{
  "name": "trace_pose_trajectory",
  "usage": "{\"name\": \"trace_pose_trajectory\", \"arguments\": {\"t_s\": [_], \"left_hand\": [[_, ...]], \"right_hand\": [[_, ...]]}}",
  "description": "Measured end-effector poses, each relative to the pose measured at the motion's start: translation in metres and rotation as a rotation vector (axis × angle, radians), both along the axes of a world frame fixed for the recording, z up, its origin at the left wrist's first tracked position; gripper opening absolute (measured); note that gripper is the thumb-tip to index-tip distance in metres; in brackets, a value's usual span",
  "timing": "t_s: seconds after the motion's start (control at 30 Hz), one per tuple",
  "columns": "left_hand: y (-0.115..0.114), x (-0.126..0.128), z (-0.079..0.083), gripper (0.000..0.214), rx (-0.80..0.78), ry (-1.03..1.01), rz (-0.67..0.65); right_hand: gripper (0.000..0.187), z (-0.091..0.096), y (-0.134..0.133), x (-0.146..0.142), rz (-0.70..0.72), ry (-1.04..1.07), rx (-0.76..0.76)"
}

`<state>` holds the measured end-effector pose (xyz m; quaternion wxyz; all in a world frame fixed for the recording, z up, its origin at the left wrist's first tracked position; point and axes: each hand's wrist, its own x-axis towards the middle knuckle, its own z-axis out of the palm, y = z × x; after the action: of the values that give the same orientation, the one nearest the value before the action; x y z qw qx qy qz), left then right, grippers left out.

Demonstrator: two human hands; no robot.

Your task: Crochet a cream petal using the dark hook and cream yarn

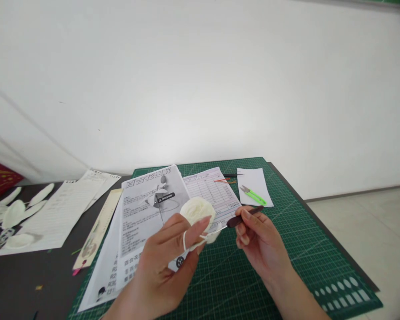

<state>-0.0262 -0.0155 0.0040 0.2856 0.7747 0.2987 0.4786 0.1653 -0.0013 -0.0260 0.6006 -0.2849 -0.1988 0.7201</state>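
Note:
My left hand [168, 262] is closed, with white yarn [184, 240] looped round its index finger. Its thumb and fingertips pinch a small strip of white crochet work [200, 244], partly hidden by the fingers. Between thumb and fingers, my right hand [258, 233] grips a crochet hook [245, 217] by its dark brown handle. The hook's metal shaft points left to the crochet work and appears to touch it; the tip is too small to make out. Just behind the left fingertips is a ball of white yarn [198, 210].
Printed sheets [136, 240] and a table-ruled page [206, 186] lie on the green cutting mat [306, 249]. Green-handled thread snips [253, 195] rest on white paper [266, 198] at the back. Leftward are a bookmark-like strip [98, 229], more papers [63, 213] and white crocheted petals [15, 214].

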Motion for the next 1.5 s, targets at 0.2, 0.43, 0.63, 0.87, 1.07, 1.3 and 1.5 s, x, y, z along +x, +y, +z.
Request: {"name": "trace_pose_trajectory", "arguments": {"t_s": [0.2,0.43,0.63,0.87,1.07,1.3,1.5], "left_hand": [[-0.002,-0.002,-0.007,0.079,0.253,0.105,0.124],[-0.003,0.0,-0.008,0.081,0.271,0.089,0.236],[-0.006,0.001,-0.009,0.085,0.307,0.112,0.317],[-0.006,-0.001,-0.011,0.086,0.343,0.115,0.316],[-0.008,0.0,-0.009,0.086,0.291,0.098,0.319],[-0.009,0.0,-0.011,0.082,0.253,0.074,0.332],[-0.006,0.001,-0.012,0.075,0.333,0.053,0.315]], "right_hand": [[0.016,-0.003,-0.001,-0.002,0.011,0.054,-0.002],[0.017,-0.006,0.0,-0.003,0.062,0.046,0.043],[0.018,-0.006,0.0,-0.003,0.06,0.021,0.054],[0.018,-0.006,0.0,-0.003,0.037,0.0,0.076],[0.017,-0.004,-0.001,-0.003,0.022,0.007,0.073],[0.019,-0.004,-0.002,-0.004,-0.008,0.011,0.066],[0.019,-0.003,-0.006,-0.003,-0.06,-0.039,0.101]]}}
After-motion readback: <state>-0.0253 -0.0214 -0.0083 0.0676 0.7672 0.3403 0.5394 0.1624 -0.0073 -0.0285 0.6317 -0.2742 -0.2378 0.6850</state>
